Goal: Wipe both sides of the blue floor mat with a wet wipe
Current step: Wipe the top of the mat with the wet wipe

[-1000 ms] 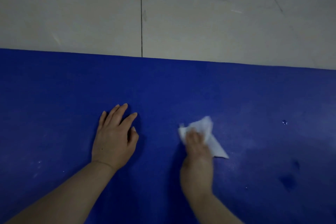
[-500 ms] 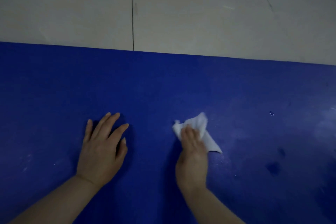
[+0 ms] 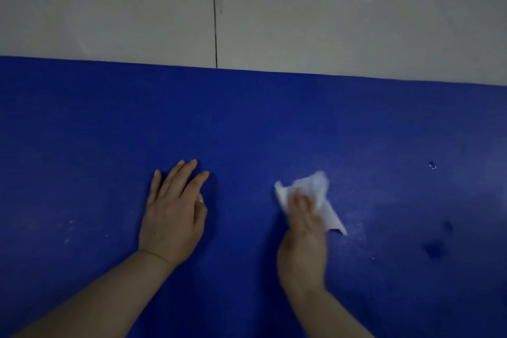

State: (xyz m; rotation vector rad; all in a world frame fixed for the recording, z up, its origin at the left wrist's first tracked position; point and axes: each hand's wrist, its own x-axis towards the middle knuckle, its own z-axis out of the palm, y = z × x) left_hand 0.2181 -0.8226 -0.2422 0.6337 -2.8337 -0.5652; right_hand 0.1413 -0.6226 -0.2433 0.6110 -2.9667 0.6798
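blue mat [image 3: 247,123] flat on tiled floor [image 3: 109,8], left hand [image 3: 172,217] spread flat on it as anchor, right hand [image 3: 301,241] pressing crumpled wipe [image 3: 310,192] to mat under straight fingers; risk: loose wipe corner folds under or slips free, leaving marks [image 3: 433,250] at right unwiped.

The blue floor mat [image 3: 274,123] is looking matt and finely grained — foam-like, with pale scuffs and a few dark damp patches showing right of the wet wipe [image 3: 321,195]. The wipe is looking thin, white and crumpled. Beyond the mat, the floor tiles [image 3: 109,8] are gleaming — smooth, pale, glossy.
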